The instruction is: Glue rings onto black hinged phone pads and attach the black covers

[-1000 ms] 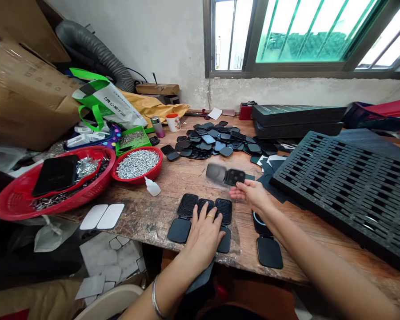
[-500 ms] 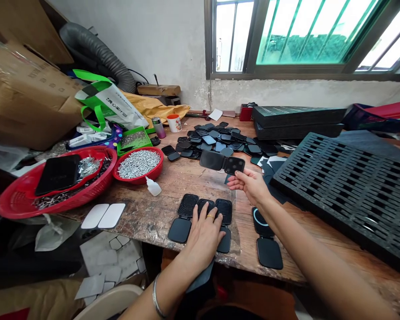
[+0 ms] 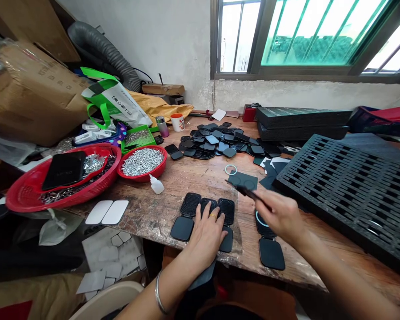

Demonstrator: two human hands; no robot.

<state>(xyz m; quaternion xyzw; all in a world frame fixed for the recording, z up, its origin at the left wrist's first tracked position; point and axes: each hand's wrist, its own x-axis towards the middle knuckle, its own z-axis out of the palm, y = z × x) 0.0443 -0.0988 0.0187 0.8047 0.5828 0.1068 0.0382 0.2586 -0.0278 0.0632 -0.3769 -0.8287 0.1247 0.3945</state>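
Note:
My left hand [image 3: 205,235] lies flat, fingers spread, over the middle one of three hinged black square pieces [image 3: 190,204] near the table's front edge. In my right hand [image 3: 282,215] is another hinged black square piece [image 3: 246,191], gripped at one end and seen nearly edge-on, slightly blurred. It hovers over the table by a dark sheet [image 3: 250,181] and a pale ring [image 3: 231,170]. Below the right hand lies an opened black piece [image 3: 271,254] with a light ring on its upper panel, partly covered by the hand.
A heap of black square pieces [image 3: 211,140] lies at the back. Left are a red bowl of small metal parts [image 3: 165,160], a red basket [image 3: 16,191], a small white bottle [image 3: 157,184] and two white squares [image 3: 115,212]. A slotted black foam tray [image 3: 340,191] occupies the right.
My right hand has come down and right, turning the held hinged piece from face-on to nearly edge-on. The pale ring and dark sheet behind it now show. My left hand stays in place.

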